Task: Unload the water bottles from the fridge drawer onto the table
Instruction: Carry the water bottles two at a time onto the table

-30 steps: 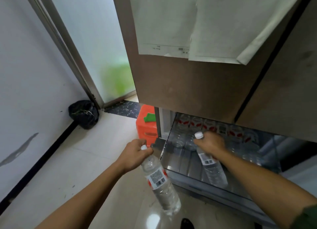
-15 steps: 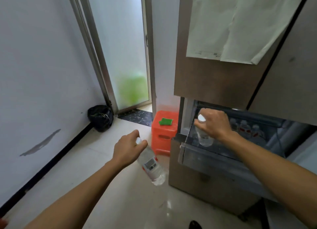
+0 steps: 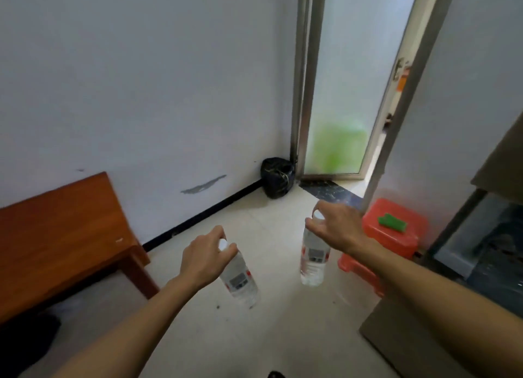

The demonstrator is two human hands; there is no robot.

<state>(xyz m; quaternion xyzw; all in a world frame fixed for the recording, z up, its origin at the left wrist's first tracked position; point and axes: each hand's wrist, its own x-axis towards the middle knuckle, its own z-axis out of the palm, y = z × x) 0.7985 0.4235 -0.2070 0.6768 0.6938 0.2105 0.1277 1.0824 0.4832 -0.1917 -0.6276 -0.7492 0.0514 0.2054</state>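
Note:
My left hand (image 3: 204, 260) grips a clear water bottle (image 3: 240, 279) by its white cap, and the bottle hangs tilted over the floor. My right hand (image 3: 338, 227) pinches the cap of a second water bottle (image 3: 313, 256), which hangs almost upright. Both bottles carry red and white labels. The brown wooden table (image 3: 56, 236) stands at the left against the wall. At the far right edge the open fridge drawer (image 3: 481, 247) shows, dark and blurred, and its contents are hard to make out.
An orange plastic stool (image 3: 396, 244) with a green item (image 3: 392, 222) on top stands right of my right hand. A black bag (image 3: 276, 176) sits in the corner by the frosted glass door (image 3: 348, 94). Pale tiled floor (image 3: 268, 321) lies between the fridge and the table.
My right hand has lifted its bottle out of the fridge drawer. The view has swung left, so the table has come into sight and the fridge has slid to the right edge.

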